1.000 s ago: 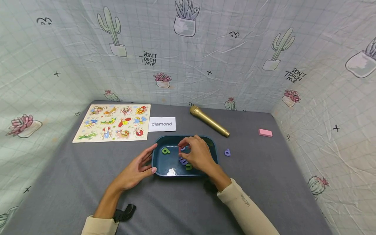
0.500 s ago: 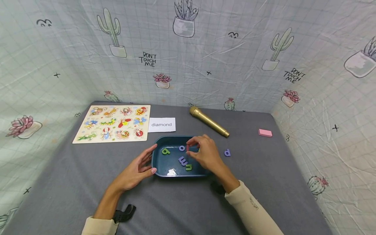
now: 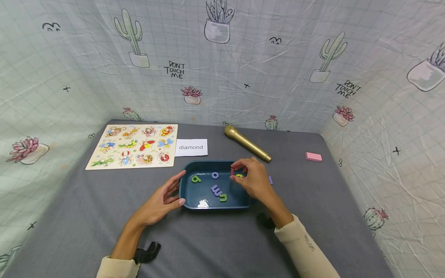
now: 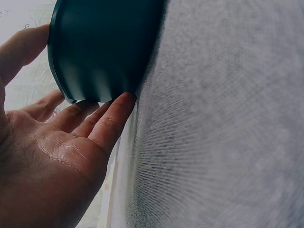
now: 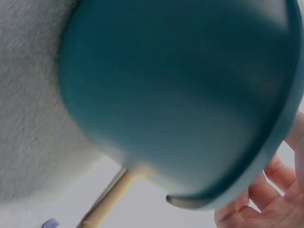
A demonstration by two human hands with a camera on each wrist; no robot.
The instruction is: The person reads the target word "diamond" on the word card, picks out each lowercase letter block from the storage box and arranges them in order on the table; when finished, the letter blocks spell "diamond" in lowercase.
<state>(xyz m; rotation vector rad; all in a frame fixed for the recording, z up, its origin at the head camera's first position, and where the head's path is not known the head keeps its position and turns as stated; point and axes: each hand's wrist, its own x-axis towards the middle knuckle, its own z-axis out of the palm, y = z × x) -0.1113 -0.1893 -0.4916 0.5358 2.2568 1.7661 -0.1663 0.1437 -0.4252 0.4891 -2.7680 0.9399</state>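
A dark teal tray (image 3: 205,205) lies on the grey cloth. In it are a green letter (image 3: 196,178), a purple o (image 3: 215,175), a purple m (image 3: 216,190), a green n (image 3: 223,197) and a yellow piece (image 3: 239,176) mostly hidden by fingers. My right hand (image 3: 255,179) pinches a small red letter (image 3: 232,171) above the tray's right part; it is seen edge-on, so I cannot tell which letter. With fairly straight fingers, my left hand (image 3: 162,200) touches the tray's left end, thumb on the rim in the left wrist view.
Right of the tray, a purple letter d (image 3: 270,180) is partly covered by my right hand. Behind lie an insect puzzle board (image 3: 133,146), a card reading "diamond" (image 3: 191,147) and a gold microphone (image 3: 247,143). A pink eraser-like block (image 3: 313,156) sits far right.
My right hand has moved rightward over the tray with the red letter, uncovering the purple o and partly covering the purple d. The left hand has stayed in place.
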